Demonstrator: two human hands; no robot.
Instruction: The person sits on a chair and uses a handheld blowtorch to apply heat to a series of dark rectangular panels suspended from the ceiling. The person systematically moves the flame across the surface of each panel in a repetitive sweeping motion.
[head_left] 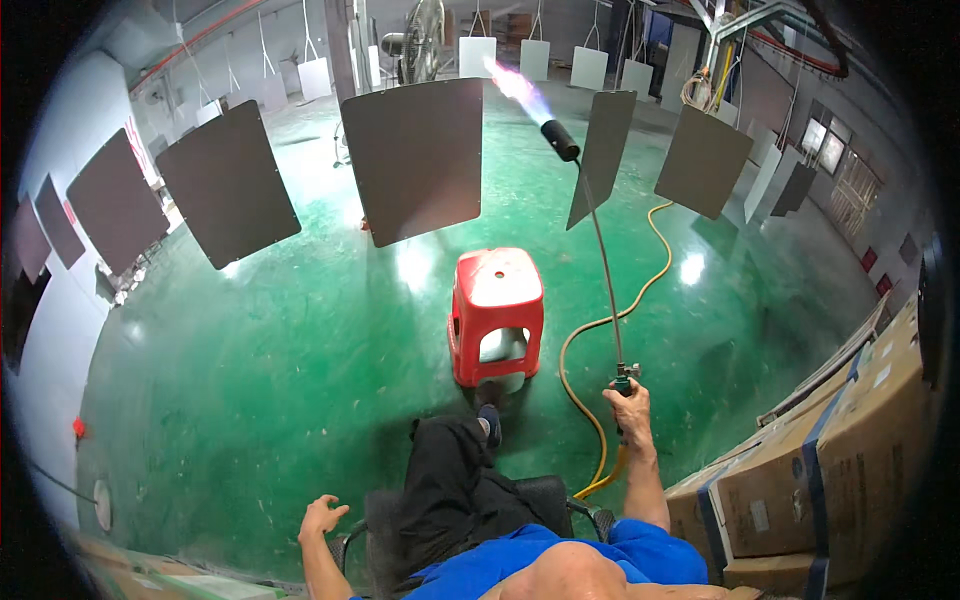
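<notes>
My right hand (630,408) grips the handle of a long thin gas torch (600,260). Its black nozzle (560,140) points up and away, and a blue-pink flame (515,85) burns from it between two hanging dark panels. The nearer dark panel (412,160) hangs left of the flame, and a narrower panel (600,150) hangs right of it. A yellow hose (590,330) runs from the torch handle across the green floor. My left hand (322,518) is low at the left, fingers spread, holding nothing. I sit on a black chair (545,495).
A red plastic stool (497,315) stands on the green floor in front of my foot. More dark panels (228,185) hang in a row left and right. Stacked cardboard boxes (840,450) fill the right side. A fan (420,40) stands at the back.
</notes>
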